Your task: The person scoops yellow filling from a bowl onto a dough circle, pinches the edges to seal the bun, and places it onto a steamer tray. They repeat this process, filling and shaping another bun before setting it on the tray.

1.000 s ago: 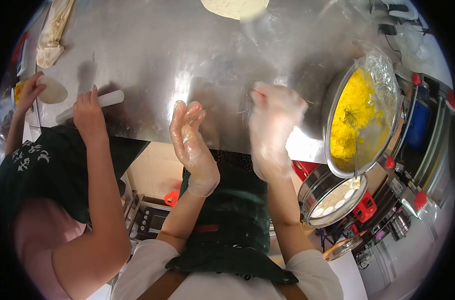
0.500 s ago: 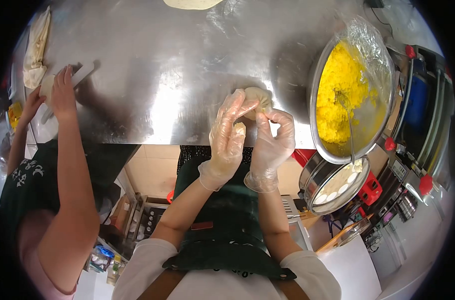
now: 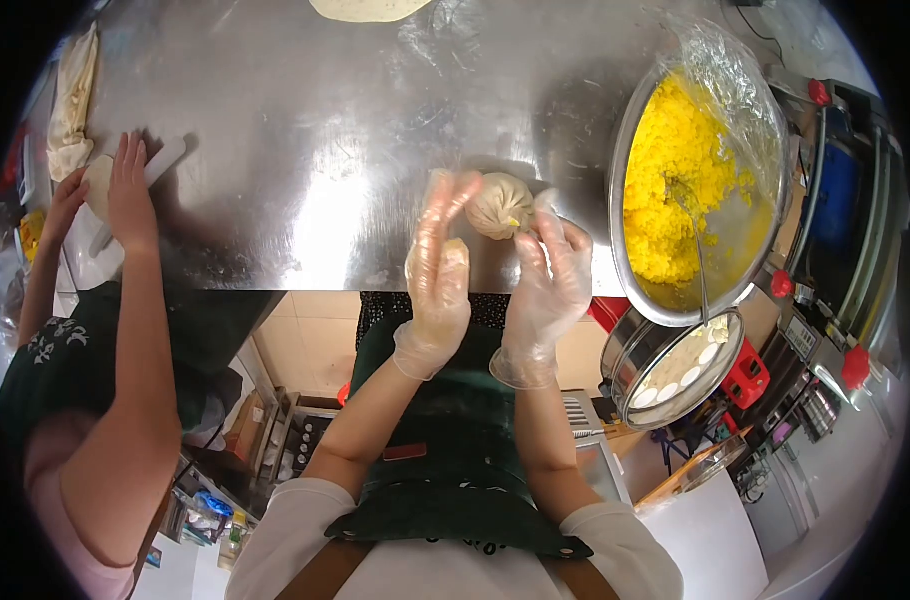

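Note:
A round pleated dough bun [image 3: 500, 206] rests on the steel table [image 3: 375, 130] near its front edge, with a bit of yellow at its gathered top. To its left is my left hand [image 3: 442, 260], in a clear plastic glove, its fingers raised and apart. My right hand [image 3: 550, 275], gloved too, is at the bun's right side with fingers spread; its fingertips are close to the bun, and whether they touch it I cannot tell.
A metal bowl [image 3: 618, 235] of yellow filling [image 3: 670, 190] with a spoon stands right, partly under plastic wrap. Below it, a round steamer [image 3: 625, 405] holds white rounds. A co-worker's hands [image 3: 130, 195] hold dough over a roller at left. Flat dough [image 3: 370, 8] lies at the top.
My hands have parted from around the bun, my left moving left and opening, my right easing slightly down. The bun's pleated top now shows.

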The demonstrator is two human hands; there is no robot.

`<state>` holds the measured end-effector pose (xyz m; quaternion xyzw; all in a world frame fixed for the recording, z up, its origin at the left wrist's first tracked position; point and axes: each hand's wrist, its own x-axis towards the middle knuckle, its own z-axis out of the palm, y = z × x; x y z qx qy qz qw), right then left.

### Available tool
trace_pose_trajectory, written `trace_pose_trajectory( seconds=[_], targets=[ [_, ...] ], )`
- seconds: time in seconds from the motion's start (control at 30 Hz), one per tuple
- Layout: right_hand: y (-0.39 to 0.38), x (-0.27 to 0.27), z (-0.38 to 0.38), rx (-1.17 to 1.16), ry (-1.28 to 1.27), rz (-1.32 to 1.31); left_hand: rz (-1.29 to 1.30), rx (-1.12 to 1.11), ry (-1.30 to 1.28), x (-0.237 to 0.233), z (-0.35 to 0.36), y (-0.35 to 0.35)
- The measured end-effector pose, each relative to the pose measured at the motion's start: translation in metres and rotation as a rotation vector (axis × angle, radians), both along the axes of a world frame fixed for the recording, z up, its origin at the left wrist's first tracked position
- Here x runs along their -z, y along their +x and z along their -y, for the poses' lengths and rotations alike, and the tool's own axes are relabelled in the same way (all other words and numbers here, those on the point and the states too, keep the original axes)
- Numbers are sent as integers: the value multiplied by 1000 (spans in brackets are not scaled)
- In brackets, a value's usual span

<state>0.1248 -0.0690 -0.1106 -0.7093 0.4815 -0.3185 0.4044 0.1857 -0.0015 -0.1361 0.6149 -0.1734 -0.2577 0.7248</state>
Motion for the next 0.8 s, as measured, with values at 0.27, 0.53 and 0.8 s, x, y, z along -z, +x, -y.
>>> trace_pose_trajectory(
  seconds=[0.27, 0.53, 0.8],
  targets=[
    [-19, 10, 0, -138, 4, 33, -48, 37, -41, 10, 9, 8],
    [28, 8, 7, -62, 527, 457, -337, 94, 37, -15, 32, 6],
    [16, 27, 17, -228, 564, 484, -238, 109, 26, -8, 32, 6]
  ],
)
